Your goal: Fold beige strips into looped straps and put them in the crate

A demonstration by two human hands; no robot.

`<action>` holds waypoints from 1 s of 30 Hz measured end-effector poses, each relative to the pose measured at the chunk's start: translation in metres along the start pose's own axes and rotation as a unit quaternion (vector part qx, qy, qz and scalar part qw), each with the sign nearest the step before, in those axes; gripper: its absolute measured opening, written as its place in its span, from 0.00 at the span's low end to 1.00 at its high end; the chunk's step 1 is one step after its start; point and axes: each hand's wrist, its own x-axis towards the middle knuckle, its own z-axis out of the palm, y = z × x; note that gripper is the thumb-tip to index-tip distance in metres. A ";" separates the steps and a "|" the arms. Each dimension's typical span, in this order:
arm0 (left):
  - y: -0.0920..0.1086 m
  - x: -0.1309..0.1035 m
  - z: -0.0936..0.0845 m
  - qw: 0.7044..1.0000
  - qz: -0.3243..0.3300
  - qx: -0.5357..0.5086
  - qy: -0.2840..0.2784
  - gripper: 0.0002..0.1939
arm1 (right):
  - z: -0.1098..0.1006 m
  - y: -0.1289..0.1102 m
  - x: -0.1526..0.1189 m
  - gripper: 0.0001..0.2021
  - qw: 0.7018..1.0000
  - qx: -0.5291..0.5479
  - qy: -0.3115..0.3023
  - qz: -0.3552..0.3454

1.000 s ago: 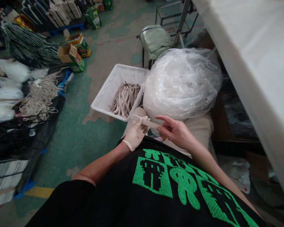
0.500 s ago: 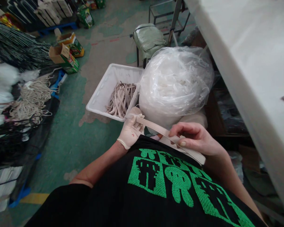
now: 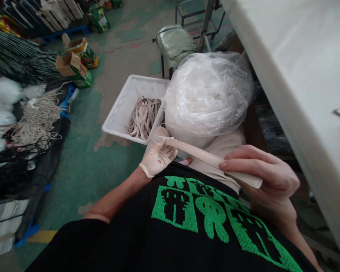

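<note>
A pale beige strap (image 3: pixel 197 152) stretches between my two hands above my lap. My left hand (image 3: pixel 159 153), in a cream glove, is closed on its left end. With bare fingers and thumb, my right hand (image 3: pixel 257 166) pinches the strap near its other end, which sticks out below the fingers. Just beyond my left hand is a white plastic bin (image 3: pixel 117 109) holding a tangled heap of similar straps (image 3: pixel 144 117).
A large clear plastic bag (image 3: pixel 209 94) of pale material stands right of the bin. A white-covered table (image 3: pixel 306 68) runs along the right. Behind are a green bundle (image 3: pixel 175 43) on a stool and open cartons (image 3: pixel 76 70). Cord piles (image 3: pixel 39 117) lie left.
My right hand has moved right and slightly toward my body along the strap, whose right end has shifted the same way. My left hand stays nearly in place.
</note>
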 end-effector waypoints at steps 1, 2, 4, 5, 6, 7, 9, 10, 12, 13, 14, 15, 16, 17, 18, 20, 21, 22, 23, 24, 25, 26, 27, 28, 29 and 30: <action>-0.001 0.000 0.000 1.000 -0.003 0.004 -0.002 0.16 | 0.002 0.000 0.001 0.05 1.000 -0.006 -0.016 -0.003; -0.002 0.001 0.000 1.000 -0.005 0.008 -0.004 0.16 | 0.004 0.002 0.003 0.05 0.999 -0.005 -0.032 -0.007; -0.004 0.001 0.001 1.000 -0.010 0.015 -0.007 0.17 | 0.014 0.011 0.008 0.06 0.997 0.011 -0.069 -0.022; -0.005 0.001 0.002 1.000 -0.015 0.019 -0.006 0.17 | 0.020 0.017 0.010 0.07 0.996 0.020 -0.079 -0.032; -0.005 0.001 0.003 0.999 -0.022 0.022 -0.003 0.18 | 0.027 0.024 0.013 0.07 0.995 0.027 -0.083 -0.043; -0.006 0.001 0.004 0.999 -0.030 0.025 0.002 0.18 | 0.033 0.031 0.016 0.07 0.994 0.034 -0.084 -0.054; -0.006 0.000 0.007 0.999 -0.039 0.029 0.008 0.19 | 0.042 0.042 0.021 0.08 0.994 0.038 -0.077 -0.071; -0.006 0.000 0.008 0.999 -0.041 0.030 0.009 0.19 | 0.043 0.044 0.023 0.08 0.994 0.036 -0.074 -0.076; -0.005 -0.001 0.009 0.999 -0.034 0.027 0.010 0.19 | 0.037 0.040 0.025 0.08 0.992 0.035 -0.088 -0.079; -0.005 -0.001 0.009 0.999 -0.027 0.026 0.010 0.19 | 0.030 0.035 0.025 0.08 0.991 0.035 -0.107 -0.074; -0.005 -0.001 0.009 0.999 -0.023 0.028 0.010 0.18 | 0.021 0.028 0.025 0.08 0.989 0.035 -0.130 -0.066; -0.005 -0.001 0.008 0.999 -0.020 0.032 0.009 0.17 | 0.012 0.022 0.025 0.08 0.986 0.035 -0.154 -0.057; -0.006 -0.001 0.007 0.999 -0.019 0.040 0.005 0.17 | 0.004 0.015 0.025 0.08 0.982 0.036 -0.176 -0.051; -0.008 0.000 0.006 0.998 -0.022 0.051 0.001 0.17 | -0.002 0.010 0.024 0.08 0.979 0.038 -0.192 -0.047; -0.010 0.000 0.004 0.998 -0.031 0.063 -0.001 0.17 | -0.007 0.006 0.023 0.08 0.978 0.037 -0.203 -0.044; -0.014 0.002 0.001 0.996 -0.049 0.081 -0.001 0.17 | -0.007 0.004 0.020 0.09 0.977 0.037 -0.207 -0.041; -0.016 0.003 0.000 0.995 -0.058 0.087 0.001 0.17 | -0.003 0.005 0.018 0.09 0.978 0.037 -0.204 -0.039; -0.017 0.003 -0.001 0.994 -0.067 0.091 0.000 0.16 | 0.002 0.007 0.017 0.09 0.979 0.037 -0.196 -0.038; -0.018 0.003 -0.002 0.993 -0.075 0.096 -0.006 0.15 | 0.008 0.011 0.015 0.09 0.981 0.040 -0.188 -0.039; -0.020 0.003 -0.002 0.991 -0.084 0.103 -0.016 0.14 | 0.015 0.016 0.014 0.08 0.982 0.044 -0.180 -0.042; -0.021 0.003 -0.003 0.989 -0.091 0.114 -0.031 0.12 | 0.022 0.021 0.014 0.08 0.982 0.051 -0.174 -0.048; -0.022 0.003 -0.002 0.986 -0.096 0.126 -0.049 0.11 | 0.029 0.028 0.014 0.08 0.983 0.058 -0.168 -0.055; -0.023 0.003 -0.002 0.983 -0.096 0.139 -0.066 0.10 | 0.036 0.036 0.014 0.08 0.983 0.062 -0.163 -0.063; -0.024 0.003 -0.002 0.980 -0.093 0.152 -0.083 0.10 | 0.043 0.045 0.015 0.08 0.983 0.063 -0.158 -0.070; -0.025 0.003 -0.001 0.977 -0.092 0.164 -0.097 0.09 | 0.050 0.054 0.016 0.07 0.983 0.062 -0.155 -0.073; -0.025 0.003 -0.001 0.974 -0.091 0.175 -0.109 0.09 | 0.056 0.063 0.016 0.07 0.984 0.064 -0.153 -0.070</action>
